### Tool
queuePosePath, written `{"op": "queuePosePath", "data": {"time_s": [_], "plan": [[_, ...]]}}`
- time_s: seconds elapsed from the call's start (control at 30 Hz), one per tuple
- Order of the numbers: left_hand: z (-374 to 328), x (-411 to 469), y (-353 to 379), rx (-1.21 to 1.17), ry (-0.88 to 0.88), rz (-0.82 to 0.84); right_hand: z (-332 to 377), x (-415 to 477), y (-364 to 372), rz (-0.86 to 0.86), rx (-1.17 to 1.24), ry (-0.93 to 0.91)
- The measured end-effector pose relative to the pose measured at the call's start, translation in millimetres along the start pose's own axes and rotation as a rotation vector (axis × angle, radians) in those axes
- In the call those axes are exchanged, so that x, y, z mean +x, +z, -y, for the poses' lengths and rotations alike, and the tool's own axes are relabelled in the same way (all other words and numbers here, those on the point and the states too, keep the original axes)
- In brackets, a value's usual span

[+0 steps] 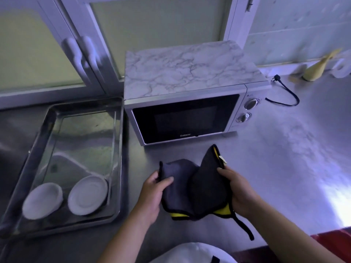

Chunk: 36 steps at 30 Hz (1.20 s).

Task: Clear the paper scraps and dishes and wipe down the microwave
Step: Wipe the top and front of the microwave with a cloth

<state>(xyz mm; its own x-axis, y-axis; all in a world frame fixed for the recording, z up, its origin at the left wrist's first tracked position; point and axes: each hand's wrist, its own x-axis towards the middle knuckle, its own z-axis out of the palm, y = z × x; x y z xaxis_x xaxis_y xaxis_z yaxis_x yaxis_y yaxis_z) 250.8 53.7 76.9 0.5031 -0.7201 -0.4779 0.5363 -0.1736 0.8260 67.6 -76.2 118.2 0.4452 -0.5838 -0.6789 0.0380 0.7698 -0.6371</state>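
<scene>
cloth (pixel 197 188): dark grey with black edging and a yellow underside, bunched between both hands just above the counter (pixel 284 158), near the viewer and in front of the microwave.
left hand (pixel 152 194): pinches the cloth's left edge, thumb on top and fingers curled beneath.
right hand (pixel 241 192): grips the cloth's right fold, fingers wrapped round it.
microwave (pixel 186 103): far centre, door closed, marble-patterned top; its cord (pixel 284 95) lies loose on the counter to the right (unplugged, it seems).
dishes (pixel 42 200): two white plates in the near end of the metal tray (pixel 120 158), left of the microwave.
paper scraps: none visible in this view.
step in hand: judged to be readying the cloth for wiping, with the clearing apparently done.
next move: calls for gathering the cloth into a flat pad in one hand and carrying it to the microwave's top or door for pressed strokes; the free hand could steady the casing.
</scene>
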Motion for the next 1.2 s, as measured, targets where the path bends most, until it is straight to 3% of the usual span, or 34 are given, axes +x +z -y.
{"op": "queuePosePath", "data": {"time_s": [0.1, 0.2, 0.3, 0.4, 0.47, 0.57, 0.73, 1.0, 1.2], "plan": [[22, 9, -32, -0.103, -0.072, 0.029, -2, 11, -45, -0.086, 0.076, 0.042], [54, 14, -54, -0.017, -0.163, -0.046, -19, 22, -87, -0.205, -0.007, 0.051], [89, 10, -56, 0.309, -0.204, -0.123, -56, 31, -115, -0.385, -0.291, 0.066], [108, -1, -52, 0.738, -0.113, -0.125, -86, 29, -128, -0.519, -0.705, -0.045], [112, -9, -53, 0.921, -0.022, -0.137, -98, 24, -134, -0.568, -0.995, -0.117], [113, -16, -57, 1.077, -0.011, -0.136, -109, 21, -138, -0.596, -1.331, -0.057], [106, -16, -57, 1.122, -0.037, -0.126, -108, 22, -136, -0.604, -1.191, -0.005], [101, -9, -55, 0.826, -0.127, -0.153, -90, 25, -143, -0.592, -1.228, 0.019], [77, -2, -40, 0.095, -0.284, -0.179, -90, 27, -149, -0.541, -1.174, 0.082]]}}
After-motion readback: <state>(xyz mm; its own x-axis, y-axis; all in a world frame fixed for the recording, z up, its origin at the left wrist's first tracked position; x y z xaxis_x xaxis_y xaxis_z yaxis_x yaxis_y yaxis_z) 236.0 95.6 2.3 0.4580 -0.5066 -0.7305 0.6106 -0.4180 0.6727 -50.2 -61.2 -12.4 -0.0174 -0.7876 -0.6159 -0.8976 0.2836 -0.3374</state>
